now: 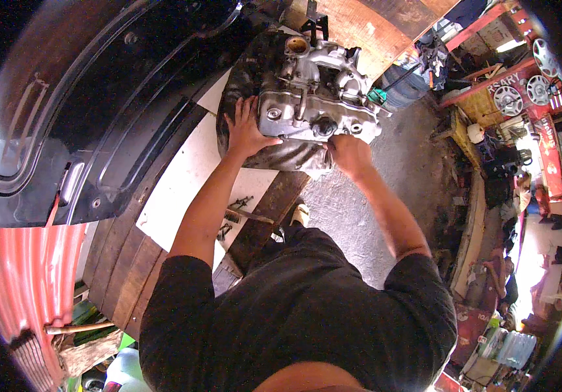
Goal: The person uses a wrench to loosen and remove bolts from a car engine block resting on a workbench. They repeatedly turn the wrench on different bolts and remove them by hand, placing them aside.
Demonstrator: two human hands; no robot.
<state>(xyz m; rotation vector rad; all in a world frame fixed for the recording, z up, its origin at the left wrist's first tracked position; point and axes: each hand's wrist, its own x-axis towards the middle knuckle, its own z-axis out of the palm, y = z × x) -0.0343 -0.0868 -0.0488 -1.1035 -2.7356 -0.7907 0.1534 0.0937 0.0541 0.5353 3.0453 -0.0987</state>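
A silver-grey engine stands on the bench, with a metal valve cover facing me and a round black cap on it. My left hand rests at the cover's left end, fingers spread upward and thumb stretched along its lower edge. At the near right side of the cover, my right hand is closed, knuckles up. Whatever it grips is hidden under the fingers. A thin dark line runs along the cover's lower edge between the hands; I cannot tell whether it is a tool or a seam.
Under the engine lie a white board and dark wooden planks. A brush and small metal parts lie near my left forearm. A large black vehicle panel fills the left. Wheel covers hang at right; a blue drum stands behind.
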